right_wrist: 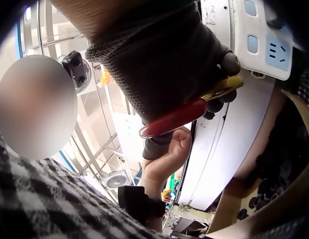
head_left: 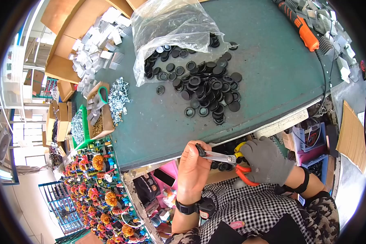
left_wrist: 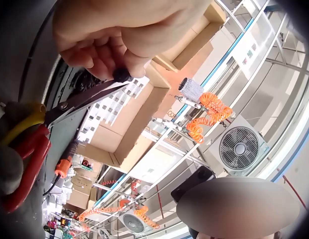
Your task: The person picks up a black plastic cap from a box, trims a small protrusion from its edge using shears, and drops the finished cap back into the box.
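My bare left hand [head_left: 192, 173] pinches a small black rubber grommet [head_left: 200, 150] between thumb and fingers, just past the table's front edge. My right hand [head_left: 268, 160], in a grey glove, grips scissors [head_left: 230, 158] with one yellow and one red handle. Their blades point left, tips right at the grommet. The left wrist view shows the grommet [left_wrist: 123, 75] at the fingertips with the scissor blades [left_wrist: 89, 102] alongside it. From the right wrist, the gloved fingers wrap the handles [right_wrist: 179, 117], and the blades are hidden. A heap of black grommets [head_left: 207, 83] lies on the table.
Behind the heap spreads a clear plastic bag [head_left: 166, 24]. Silver heat sinks [head_left: 103, 44] and small metal parts [head_left: 118, 97] sit left, near a green bin [head_left: 81, 126]. Circuit boards [head_left: 97, 191] fill the lower left. An orange-and-black power tool [head_left: 305, 34] lies at right. Below the table edge is an open drawer.
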`<state>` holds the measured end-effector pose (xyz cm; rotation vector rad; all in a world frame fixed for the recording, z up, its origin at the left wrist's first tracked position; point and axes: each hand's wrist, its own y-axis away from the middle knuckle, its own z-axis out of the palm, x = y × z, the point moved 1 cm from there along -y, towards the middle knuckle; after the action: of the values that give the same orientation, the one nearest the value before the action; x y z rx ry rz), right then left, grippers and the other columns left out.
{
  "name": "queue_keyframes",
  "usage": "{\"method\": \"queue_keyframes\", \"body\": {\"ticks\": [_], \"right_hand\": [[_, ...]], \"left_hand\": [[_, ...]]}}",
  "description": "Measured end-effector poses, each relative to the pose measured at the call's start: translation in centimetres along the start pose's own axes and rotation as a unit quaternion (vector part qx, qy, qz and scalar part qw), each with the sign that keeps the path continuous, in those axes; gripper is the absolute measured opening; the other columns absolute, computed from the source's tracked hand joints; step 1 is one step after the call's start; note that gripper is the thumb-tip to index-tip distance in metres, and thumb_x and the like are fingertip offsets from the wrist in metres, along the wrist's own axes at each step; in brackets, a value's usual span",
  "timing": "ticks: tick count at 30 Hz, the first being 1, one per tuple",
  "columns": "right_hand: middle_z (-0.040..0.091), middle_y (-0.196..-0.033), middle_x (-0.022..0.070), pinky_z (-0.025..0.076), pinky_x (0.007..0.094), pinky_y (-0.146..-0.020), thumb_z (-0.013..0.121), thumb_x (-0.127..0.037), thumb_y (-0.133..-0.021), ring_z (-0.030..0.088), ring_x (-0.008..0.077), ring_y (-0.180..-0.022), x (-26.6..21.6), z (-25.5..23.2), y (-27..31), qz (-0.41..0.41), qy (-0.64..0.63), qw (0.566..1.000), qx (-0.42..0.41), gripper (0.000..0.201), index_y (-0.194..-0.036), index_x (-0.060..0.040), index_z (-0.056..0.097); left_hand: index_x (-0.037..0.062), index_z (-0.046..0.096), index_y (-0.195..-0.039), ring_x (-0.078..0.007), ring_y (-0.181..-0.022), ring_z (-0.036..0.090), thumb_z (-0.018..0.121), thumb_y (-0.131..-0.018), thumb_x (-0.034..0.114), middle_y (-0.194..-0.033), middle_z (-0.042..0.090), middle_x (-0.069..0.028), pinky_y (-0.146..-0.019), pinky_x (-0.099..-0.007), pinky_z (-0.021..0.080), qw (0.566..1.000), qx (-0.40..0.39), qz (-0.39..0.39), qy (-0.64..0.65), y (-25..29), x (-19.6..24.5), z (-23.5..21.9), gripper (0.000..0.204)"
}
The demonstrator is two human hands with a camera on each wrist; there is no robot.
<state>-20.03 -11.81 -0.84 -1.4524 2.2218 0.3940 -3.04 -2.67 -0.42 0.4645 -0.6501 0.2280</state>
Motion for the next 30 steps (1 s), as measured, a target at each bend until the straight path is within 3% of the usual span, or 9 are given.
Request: {"method": "queue_keyframes", "body": {"ticks": [3,6,13,15,16,17,19,23,30], "right_hand": [[0.056,-0.073,0.0135,0.045,0.0343,-0.060,0.068,-0.053,-0.066,0.059,0.0277,-0.070,0.1,-0.2,0.3,0.004,-0.110,0.993,-0.044,0.062,-0.093,0.0011,0.052],[0.058,-0.078,0.0154,0.045,0.0359,-0.062,0.062,-0.028,-0.079,0.058,0.0303,-0.069,0.6,1.5,1.0,0.004,-0.460,0.877,-0.136,0.034,-0.100,-0.0028,0.053],[0.059,-0.071,0.0132,0.044,0.0325,-0.058,0.062,-0.023,-0.078,0.057,0.0266,-0.061,0.8,-0.7,1.1,0.055,-0.446,0.881,-0.148,0.026,-0.091,-0.0014,0.056],[0.057,-0.067,0.0090,0.043,0.0304,-0.056,0.062,-0.025,-0.080,0.054,0.0230,-0.057,1.5,-1.2,1.6,0.081,-0.525,0.837,-0.134,0.025,-0.084,-0.0011,0.057],[0.055,-0.067,0.0067,0.043,0.0282,-0.057,0.062,-0.030,-0.081,0.053,0.0184,-0.058,1.7,-1.1,1.9,0.077,-0.521,0.847,-0.070,0.030,-0.079,-0.0011,0.056],[0.055,-0.067,0.0067,0.043,0.0282,-0.057,0.062,-0.030,-0.081,0.053,0.0184,-0.058,1.9,-1.0,2.0,0.077,-0.522,0.846,-0.071,0.030,-0.079,-0.0011,0.056],[0.056,-0.068,0.0062,0.042,0.0265,-0.058,0.062,-0.029,-0.080,0.053,0.0147,-0.061,2.2,-1.1,1.9,0.062,-0.508,0.859,-0.008,0.029,-0.078,-0.0008,0.055],[0.052,-0.065,0.0043,0.041,0.0252,-0.057,0.060,-0.016,-0.075,0.049,0.0120,-0.060,1.4,-1.4,1.8,0.089,-0.537,0.839,-0.022,0.017,-0.075,0.0000,0.054],[0.051,-0.063,0.0059,0.039,0.0267,-0.051,0.065,-0.022,-0.074,0.047,0.0139,-0.054,1.2,-1.5,1.8,0.100,-0.493,0.863,-0.055,0.024,-0.073,-0.0014,0.052]], "left_hand": [[0.0091,0.053,-0.088,-0.0148,-0.074,0.039,0.054,-0.087,0.033,-0.081,0.046,-0.0003,-0.067,-0.0285,0.036,0.998,-0.039,0.004,-0.052,0.0,-0.5,-0.1,0.024],[0.0086,0.054,-0.091,-0.0152,-0.075,0.040,0.054,-0.087,0.031,-0.081,0.047,-0.0007,-0.067,-0.0282,0.036,0.998,-0.051,0.008,-0.041,0.0,-0.5,-0.2,0.023],[0.0036,0.056,-0.093,-0.0133,-0.071,0.047,0.061,-0.085,0.026,-0.083,0.054,-0.0042,-0.068,-0.0242,0.038,0.990,0.000,0.053,-0.130,0.6,0.7,-0.7,0.024],[0.0031,0.059,-0.095,-0.0116,-0.072,0.050,0.065,-0.080,0.019,-0.085,0.056,-0.0044,-0.066,-0.0223,0.039,0.908,0.048,0.085,-0.408,1.2,1.8,-0.2,0.023],[0.0037,0.061,-0.098,-0.0156,-0.076,0.053,0.067,-0.074,0.014,-0.088,0.058,-0.0069,-0.066,-0.0265,0.041,0.799,-0.019,0.146,-0.584,1.0,2.3,-0.1,0.027],[0.0037,0.061,-0.098,-0.0156,-0.076,0.053,0.067,-0.074,0.014,-0.088,0.058,-0.0069,-0.066,-0.0265,0.041,0.799,-0.017,0.145,-0.584,0.6,2.5,0.2,0.027],[0.0041,0.061,-0.103,-0.0207,-0.083,0.053,0.065,-0.072,0.007,-0.094,0.057,-0.0088,-0.074,-0.0313,0.042,0.625,-0.044,0.246,-0.740,-0.7,3.0,1.2,0.032],[0.0064,0.063,-0.101,-0.0279,-0.081,0.052,0.067,-0.071,0.011,-0.091,0.057,-0.0110,-0.073,-0.0358,0.042,0.474,0.037,0.352,-0.806,-4.5,4.3,1.9,0.030],[0.0033,0.062,-0.093,-0.0225,-0.076,0.053,0.068,-0.073,0.012,-0.081,0.059,-0.0079,-0.070,-0.0322,0.043,0.481,0.049,0.329,-0.811,-5.2,5.1,1.8,0.023]]}}
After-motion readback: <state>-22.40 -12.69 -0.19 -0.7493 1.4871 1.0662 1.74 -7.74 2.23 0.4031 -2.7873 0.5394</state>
